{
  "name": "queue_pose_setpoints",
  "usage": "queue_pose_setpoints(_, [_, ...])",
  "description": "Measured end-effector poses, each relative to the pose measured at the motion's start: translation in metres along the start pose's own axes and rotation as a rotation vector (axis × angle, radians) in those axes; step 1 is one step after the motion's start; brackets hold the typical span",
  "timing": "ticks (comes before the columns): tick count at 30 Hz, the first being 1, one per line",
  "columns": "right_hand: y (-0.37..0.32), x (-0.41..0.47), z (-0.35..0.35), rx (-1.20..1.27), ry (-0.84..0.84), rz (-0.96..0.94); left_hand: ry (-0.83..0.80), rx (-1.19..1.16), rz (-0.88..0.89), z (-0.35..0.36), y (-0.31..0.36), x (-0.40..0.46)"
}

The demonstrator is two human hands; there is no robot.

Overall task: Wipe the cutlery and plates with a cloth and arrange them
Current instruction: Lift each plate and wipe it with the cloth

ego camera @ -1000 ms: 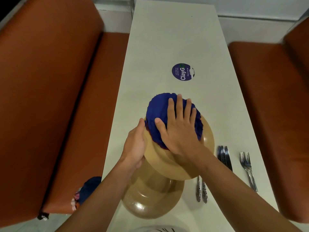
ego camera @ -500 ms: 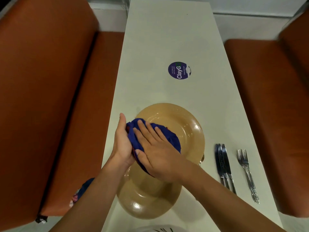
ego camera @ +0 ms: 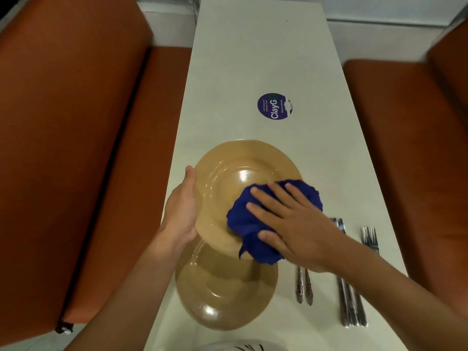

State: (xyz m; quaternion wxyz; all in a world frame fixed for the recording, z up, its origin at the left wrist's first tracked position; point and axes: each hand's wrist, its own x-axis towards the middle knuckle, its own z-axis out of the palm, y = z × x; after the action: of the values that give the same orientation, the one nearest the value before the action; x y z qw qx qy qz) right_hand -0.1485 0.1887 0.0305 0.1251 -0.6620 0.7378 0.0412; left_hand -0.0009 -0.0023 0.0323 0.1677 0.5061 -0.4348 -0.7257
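At the near edge of the white table, a pale object with dark lines showed only as a sliver, too cut off to identify. Just beyond it a tan plate lay flat on the table with nothing in it. To its right lay two ornate cutlery handles, their heads hidden under the right forearm, then table knives side by side, and a fork farther right near the table edge.

A second tan plate was held tilted above the first, overlapping its far rim. The left hand gripped its left rim, thumb on the upper face and fingers hidden beneath. The right hand lay flat with fingers spread and straight, pressing a crumpled blue cloth against the plate's lower right part; the cloth spilled past the rim there. The rest of the plate's well was bare and glossy.

Farther along the table was a round purple sticker reading "ClayGo". Orange-brown booth seats flanked the table on both sides.
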Motion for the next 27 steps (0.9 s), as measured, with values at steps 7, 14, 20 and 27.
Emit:
queue_pose_setpoints(7, [-0.004, 0.053, -0.009, -0.038, 0.091, 0.345, -0.032, 0.062, -0.003, 0.008, 0.001, -0.005])
queue_pose_setpoints(14, [-0.01, 0.081, -0.027, 0.243, 0.154, 0.206, -0.016, 0.128, -0.023, 0.003, -0.003, -0.01])
queue_pose_setpoints(20, [0.046, 0.07, -0.033, 0.711, -0.034, 0.515, -0.016, 0.139, -0.092, -0.009, -0.014, -0.006])
queue_pose_setpoints(27, [0.043, 0.053, -0.002, 0.802, 0.126, 0.422, 0.002, 0.173, -0.148, -0.014, -0.032, -0.012])
